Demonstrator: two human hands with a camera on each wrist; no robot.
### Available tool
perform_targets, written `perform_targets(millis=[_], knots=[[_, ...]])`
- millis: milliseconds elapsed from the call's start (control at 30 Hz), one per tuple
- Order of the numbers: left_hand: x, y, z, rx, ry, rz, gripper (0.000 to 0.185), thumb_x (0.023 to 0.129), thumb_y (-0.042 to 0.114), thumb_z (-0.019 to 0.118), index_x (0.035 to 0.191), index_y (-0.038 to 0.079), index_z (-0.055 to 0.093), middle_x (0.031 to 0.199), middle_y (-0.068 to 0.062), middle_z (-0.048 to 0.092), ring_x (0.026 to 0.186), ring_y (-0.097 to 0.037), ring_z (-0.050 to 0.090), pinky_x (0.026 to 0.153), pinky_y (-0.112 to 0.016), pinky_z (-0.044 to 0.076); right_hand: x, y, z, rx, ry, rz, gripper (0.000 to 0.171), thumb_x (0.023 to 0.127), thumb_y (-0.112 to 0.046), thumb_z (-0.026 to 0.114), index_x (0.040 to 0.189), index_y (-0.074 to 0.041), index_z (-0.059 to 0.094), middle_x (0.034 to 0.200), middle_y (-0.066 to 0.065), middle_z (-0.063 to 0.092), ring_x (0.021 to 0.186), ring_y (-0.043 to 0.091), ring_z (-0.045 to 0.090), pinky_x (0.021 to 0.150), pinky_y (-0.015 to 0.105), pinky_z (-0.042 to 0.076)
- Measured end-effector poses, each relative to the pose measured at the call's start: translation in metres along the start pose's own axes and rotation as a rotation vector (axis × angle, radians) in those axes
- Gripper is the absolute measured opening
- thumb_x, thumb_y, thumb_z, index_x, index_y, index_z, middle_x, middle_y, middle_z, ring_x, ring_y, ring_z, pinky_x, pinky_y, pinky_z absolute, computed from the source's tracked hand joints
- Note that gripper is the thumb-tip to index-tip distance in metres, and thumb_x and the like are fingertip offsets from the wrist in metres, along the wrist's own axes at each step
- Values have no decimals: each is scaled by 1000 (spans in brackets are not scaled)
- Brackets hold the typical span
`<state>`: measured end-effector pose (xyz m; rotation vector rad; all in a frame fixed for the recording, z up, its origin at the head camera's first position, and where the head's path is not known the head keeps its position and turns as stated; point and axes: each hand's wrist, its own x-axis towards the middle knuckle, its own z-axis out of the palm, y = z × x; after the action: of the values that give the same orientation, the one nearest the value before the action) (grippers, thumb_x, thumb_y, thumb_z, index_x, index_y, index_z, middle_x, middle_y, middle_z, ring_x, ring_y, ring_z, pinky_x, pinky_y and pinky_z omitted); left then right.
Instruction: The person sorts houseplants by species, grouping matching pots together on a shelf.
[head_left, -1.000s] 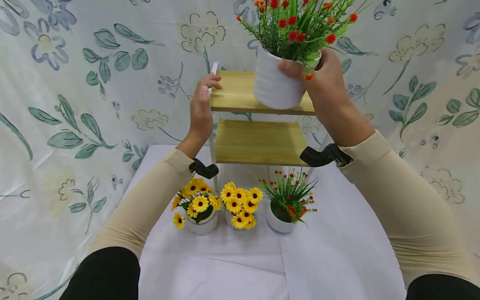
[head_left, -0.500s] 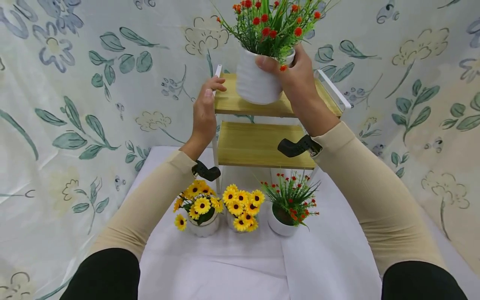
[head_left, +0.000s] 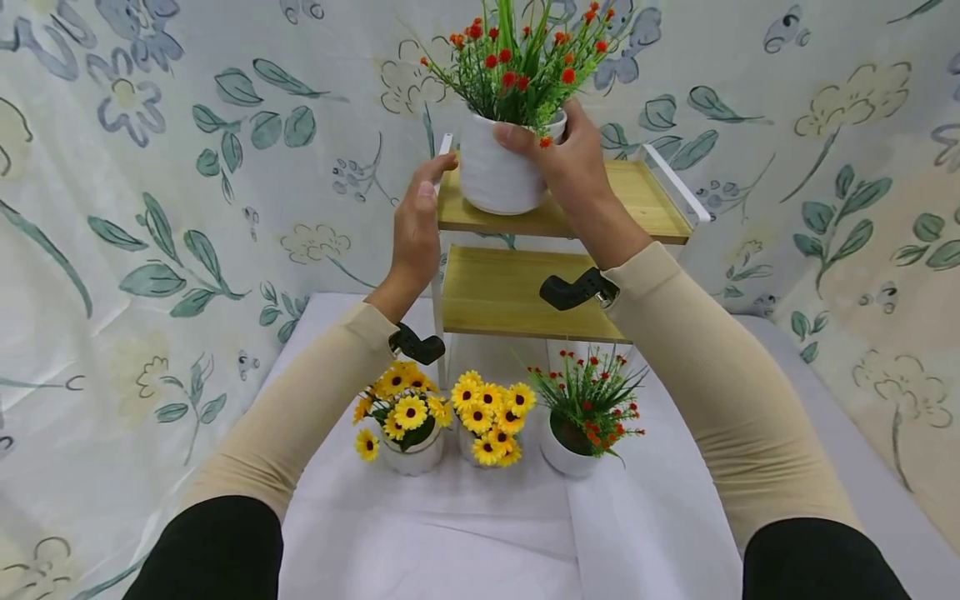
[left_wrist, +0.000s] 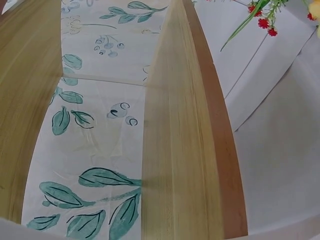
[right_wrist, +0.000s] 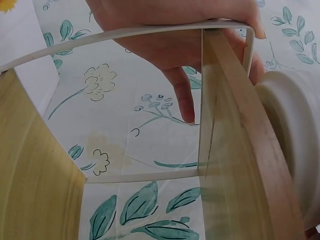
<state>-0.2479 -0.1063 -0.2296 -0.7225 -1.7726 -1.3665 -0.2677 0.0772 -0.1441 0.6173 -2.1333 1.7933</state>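
Observation:
My right hand [head_left: 577, 175] grips a white flowerpot [head_left: 497, 171], its thumb at the front rim and its other fingers behind. Green grassy stems with small red flowers [head_left: 517, 75] fill the pot. It is upright at the left part of the top board [head_left: 630, 196] of a two-tier rack. My left hand [head_left: 418, 221] holds the rack's left side at the white frame, its fingertips close to the pot. In the right wrist view, fingers of the left hand [right_wrist: 175, 15] show above and below the board, and the pot's base [right_wrist: 295, 110] is right at the board's surface.
Before the rack, two pots of yellow flowers [head_left: 408, 412] [head_left: 491, 417] and a white pot with red flowers [head_left: 573, 454] stand in a row on the white cloth [head_left: 502, 542]. The lower wooden board [head_left: 510, 292] is beneath. A patterned curtain [head_left: 315, 175] hangs behind.
The right hand has carried the pot leftward and lowered it over the top board, towards the left hand. The left hand stays at the rack's side, and the view has shifted slightly.

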Motion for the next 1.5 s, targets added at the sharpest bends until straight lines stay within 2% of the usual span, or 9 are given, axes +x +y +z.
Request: perform_targets(millis=[233,400,633,1000,1267,1500], knots=[[-1,0,2,9,2,15,54,97,19,22,142,-2,41,133,-19,52,132,-4,39,113,-25,23,2,4,3,-10,-6,37,72,75,-36,78,138,-23,44,132,-1,51,117,15,49,99,28,42],[-2,3,0,19,-1,-1,53,97,19,23,143,-1,40,135,-19,51,132,-4,39,113,-24,22,3,4,7,30,-18,22,75,74,-34,79,140,-26,43,135,-3,51,119,15,49,100,27,40],[0,8,0,11,3,-7,53,97,19,23,142,-3,40,137,-20,49,133,-5,39,113,-24,22,4,5,8,19,-23,2,73,75,-37,78,138,-24,44,132,-2,52,115,16,50,97,28,42],[-2,5,-1,-6,-8,-63,53,97,21,23,143,0,40,143,-15,46,133,-3,37,113,-23,22,4,10,8,30,-82,21,75,79,-37,74,141,-24,34,136,-2,47,119,15,47,100,26,40],[-2,4,-2,-22,5,-26,53,97,19,23,141,-4,41,141,-19,47,133,-6,39,113,-24,23,2,10,10,20,-96,-2,76,78,-43,74,138,-25,32,135,-2,46,119,15,47,99,27,39],[-3,3,1,-28,11,-32,53,97,21,23,141,-3,42,141,-18,47,133,-5,38,113,-24,21,0,8,5,40,-98,6,82,79,-39,74,144,-26,26,139,-1,47,123,14,46,102,26,37]])
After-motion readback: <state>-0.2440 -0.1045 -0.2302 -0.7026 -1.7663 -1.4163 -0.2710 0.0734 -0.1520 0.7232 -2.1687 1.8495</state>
